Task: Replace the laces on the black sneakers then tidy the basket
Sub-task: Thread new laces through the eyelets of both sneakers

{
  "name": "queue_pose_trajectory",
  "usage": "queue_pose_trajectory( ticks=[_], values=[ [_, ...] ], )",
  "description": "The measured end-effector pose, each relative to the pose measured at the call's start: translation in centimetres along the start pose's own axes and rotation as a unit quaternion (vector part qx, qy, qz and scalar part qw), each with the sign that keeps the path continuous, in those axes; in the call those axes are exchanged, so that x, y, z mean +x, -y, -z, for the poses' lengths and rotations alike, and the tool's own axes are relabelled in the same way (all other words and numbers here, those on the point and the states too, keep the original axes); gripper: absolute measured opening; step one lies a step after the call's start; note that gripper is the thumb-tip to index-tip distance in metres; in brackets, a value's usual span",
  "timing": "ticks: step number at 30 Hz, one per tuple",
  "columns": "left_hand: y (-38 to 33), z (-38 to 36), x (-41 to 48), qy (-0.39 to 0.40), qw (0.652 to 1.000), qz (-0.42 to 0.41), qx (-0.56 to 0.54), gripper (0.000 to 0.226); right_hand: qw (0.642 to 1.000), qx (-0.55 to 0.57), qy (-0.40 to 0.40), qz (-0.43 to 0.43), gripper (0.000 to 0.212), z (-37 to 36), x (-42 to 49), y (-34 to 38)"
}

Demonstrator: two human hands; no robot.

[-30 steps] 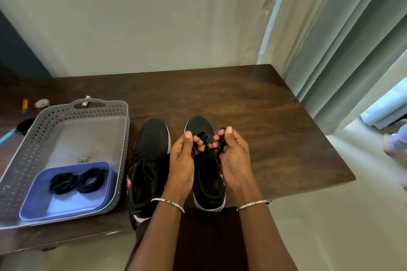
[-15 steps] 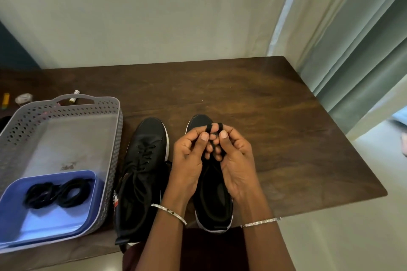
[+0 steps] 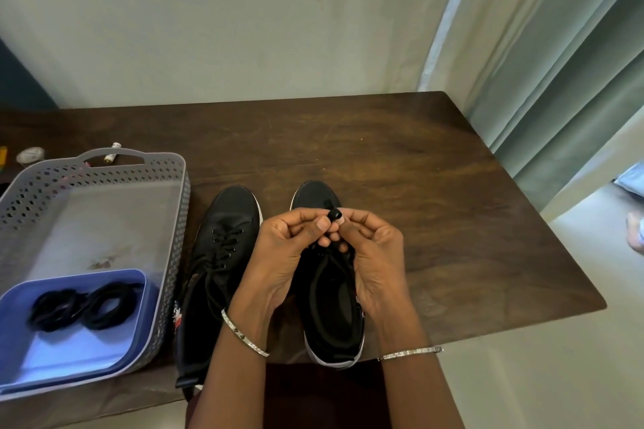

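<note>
Two black sneakers stand side by side on the dark wooden table (image 3: 400,185), toes pointing away from me. The left sneaker (image 3: 223,254) is laced. Above the tongue of the right sneaker (image 3: 331,306), my left hand (image 3: 289,254) and my right hand (image 3: 373,261) meet, and both pinch a black lace (image 3: 334,214) between thumb and fingertips. A short loop of the lace sticks up between the fingertips. The eyelets of the right sneaker are hidden behind my hands.
A grey perforated basket (image 3: 174,219) stands left of the sneakers; it holds a blue tray (image 3: 69,352) with coiled black laces (image 3: 83,306). Small batteries (image 3: 111,153) and other bits lie behind the basket. A curtain (image 3: 557,80) hangs at the right.
My hands have stayed together over the right sneaker, now lifted a little, with a lace loop raised between the fingertips. The camera has shifted slightly.
</note>
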State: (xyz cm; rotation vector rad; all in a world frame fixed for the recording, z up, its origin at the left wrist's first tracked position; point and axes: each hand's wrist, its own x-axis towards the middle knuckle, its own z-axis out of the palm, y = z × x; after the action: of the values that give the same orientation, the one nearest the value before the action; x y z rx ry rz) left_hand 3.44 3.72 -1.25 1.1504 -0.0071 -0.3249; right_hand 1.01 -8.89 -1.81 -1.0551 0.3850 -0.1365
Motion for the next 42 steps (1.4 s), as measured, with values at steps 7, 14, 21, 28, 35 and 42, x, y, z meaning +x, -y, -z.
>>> queue_pose_trajectory(
  ticks=[7,14,21,28,35,42],
  values=[
    [-0.3,0.3,0.1,-0.022,0.998,0.05,-0.044,0.039,0.997,-0.056,0.061,0.006,0.01,0.6,0.0,0.3],
    [-0.3,0.2,0.1,-0.035,0.999,0.021,-0.008,0.028,0.989,-0.06,0.132,-0.017,0.015,1.1,-0.2,1.4],
    [0.2,-0.3,0.3,-0.083,0.982,-0.098,0.136,0.02,0.997,-0.056,0.045,0.016,0.018,-0.1,0.0,0.2],
    [0.1,0.4,0.2,-0.029,0.936,-0.187,0.298,0.02,0.999,-0.035,-0.026,-0.01,0.024,-0.6,0.3,-0.1],
    [0.2,0.7,0.5,-0.012,0.805,-0.294,0.515,0.019,0.997,0.005,-0.065,-0.033,0.015,-0.5,0.4,0.4],
    [0.0,1.4,0.5,0.004,0.809,-0.249,0.532,0.012,1.0,-0.002,0.01,-0.008,0.009,0.0,0.3,1.1]
  ],
)
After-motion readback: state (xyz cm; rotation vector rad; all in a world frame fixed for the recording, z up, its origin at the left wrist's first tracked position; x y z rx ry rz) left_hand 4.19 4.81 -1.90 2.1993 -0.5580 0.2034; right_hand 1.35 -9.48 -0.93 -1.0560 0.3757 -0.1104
